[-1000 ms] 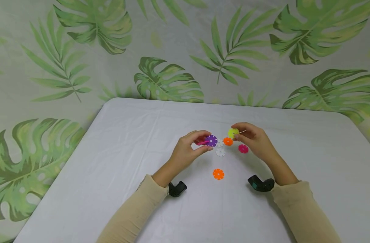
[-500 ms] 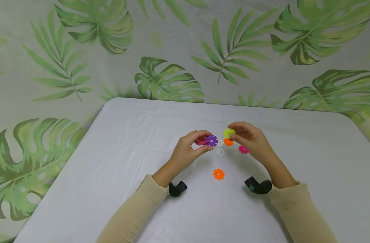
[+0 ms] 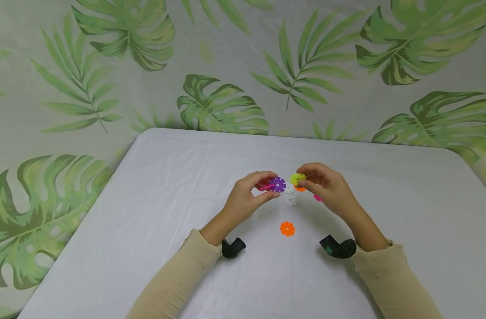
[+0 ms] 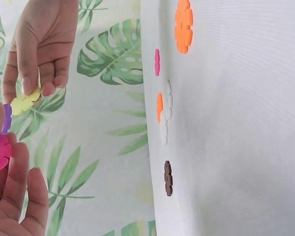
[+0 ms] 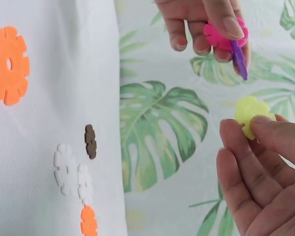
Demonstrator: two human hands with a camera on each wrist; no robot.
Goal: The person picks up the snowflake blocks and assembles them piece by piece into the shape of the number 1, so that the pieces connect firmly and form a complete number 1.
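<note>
My left hand (image 3: 244, 192) pinches a pink slotted disc (image 5: 217, 37) between thumb and fingers. A purple slotted disc (image 3: 278, 184) is joined to it at an angle, its slots facing toward the right hand. Opposite, my right hand (image 3: 332, 188) pinches a yellow slotted disc (image 3: 296, 178) by its edge. Both hands are raised above the table. In the head view a small gap separates the yellow disc from the purple one; the right wrist view (image 5: 248, 115) shows them apart too.
On the white table (image 3: 179, 168) lie two white discs (image 3: 290, 200), an orange disc (image 3: 287, 229) nearer the body, and another orange disc (image 3: 300, 188) partly covered by the yellow one. A pink disc (image 3: 317, 197) is half hidden by the right hand. A brown disc (image 4: 168, 178) shows in the wrist views.
My right hand has moved left with the yellow disc, closer to the purple disc, and dipped slightly. My left hand with the joined discs has stayed nearly still.
</note>
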